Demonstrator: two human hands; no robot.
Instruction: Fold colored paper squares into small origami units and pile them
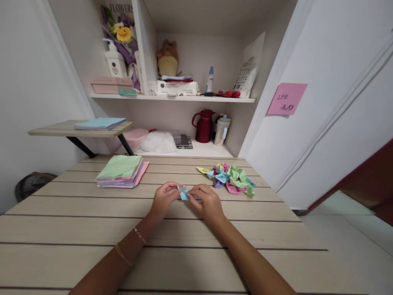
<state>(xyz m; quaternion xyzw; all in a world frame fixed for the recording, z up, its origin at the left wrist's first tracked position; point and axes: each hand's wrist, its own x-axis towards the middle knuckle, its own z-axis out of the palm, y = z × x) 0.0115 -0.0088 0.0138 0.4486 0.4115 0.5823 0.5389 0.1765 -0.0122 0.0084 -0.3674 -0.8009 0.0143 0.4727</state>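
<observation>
A small folded piece of blue paper point(184, 194) is held between my two hands, just above the wooden table point(184, 266). My left hand point(164, 199) pinches its left end between thumb and fingers. On the other side, my right hand point(208, 203) grips the right end, its fingers curled and covering part of the fold. To the right lies a heap of small folded paper boats point(235, 179) in green, blue, pink, yellow and purple. A stack of square coloured paper point(121, 171), green on top, sits to the left.
A small raised shelf point(55, 128) at the left carries blue paper sheets point(100, 123). Behind the table, a cabinet holds a dark red jug point(204, 126), a pale tumbler point(221, 131) and a clear plastic bag point(159, 142). A pink note point(287, 99) sticks to the right wall.
</observation>
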